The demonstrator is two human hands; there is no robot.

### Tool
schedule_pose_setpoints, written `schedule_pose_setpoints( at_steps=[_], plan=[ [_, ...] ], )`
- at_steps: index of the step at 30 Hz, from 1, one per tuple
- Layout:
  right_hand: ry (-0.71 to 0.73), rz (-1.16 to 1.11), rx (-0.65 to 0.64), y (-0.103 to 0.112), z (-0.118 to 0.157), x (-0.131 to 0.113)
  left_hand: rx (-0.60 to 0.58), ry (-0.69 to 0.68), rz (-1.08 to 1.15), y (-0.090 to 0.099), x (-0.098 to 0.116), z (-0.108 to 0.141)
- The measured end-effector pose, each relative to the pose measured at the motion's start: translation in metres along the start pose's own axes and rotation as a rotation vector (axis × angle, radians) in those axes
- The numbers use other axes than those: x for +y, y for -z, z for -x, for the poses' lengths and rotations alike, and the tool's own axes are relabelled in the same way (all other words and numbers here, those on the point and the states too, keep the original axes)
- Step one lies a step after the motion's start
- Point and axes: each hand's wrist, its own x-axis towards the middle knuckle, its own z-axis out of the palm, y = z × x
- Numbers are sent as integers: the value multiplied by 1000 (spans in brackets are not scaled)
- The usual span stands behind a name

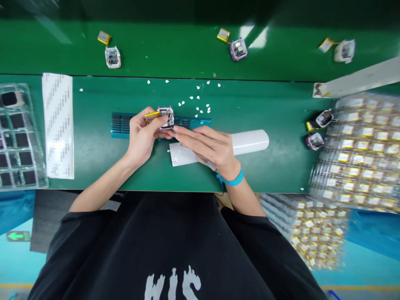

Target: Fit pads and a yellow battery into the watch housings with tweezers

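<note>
My left hand (142, 135) grips a small open smartwatch case (166, 116), its circuit board facing up and the thumb lying over its edge. A yellow battery (152, 115) sticks out to the left of the case, above my left fingers. With my right hand (212, 148) I hold metal tweezers (208, 163); their tip is at the lower right edge of the case, and the fingers hide most of the length. Under both hands lies a blue slotted strip (120, 125). A curled white sheet (250, 142) passes beneath my right hand.
Small white stickers (198, 88) are scattered beyond my hands. Open cases with batteries (113, 57) sit on the far green strip. At left are a white printed sheet (58, 125) and a clear tray (37, 166); at right, stacked battery trays (356, 154) and two more cases (315, 141).
</note>
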Motion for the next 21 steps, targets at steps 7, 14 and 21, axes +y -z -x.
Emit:
schedule_pose_setpoints(
  at_steps=[7, 14, 21],
  plan=[
    [-10, -45, 3, -2, 1, -1, -14, -55, 1, 0, -3, 0],
    [-154, -216, -104, 6, -1, -4, -30, -194, -95, 2, -8, 0],
    [-74, -149, 43, -4, 0, -3, -22, -132, -89, 2, -3, 1]
  ],
)
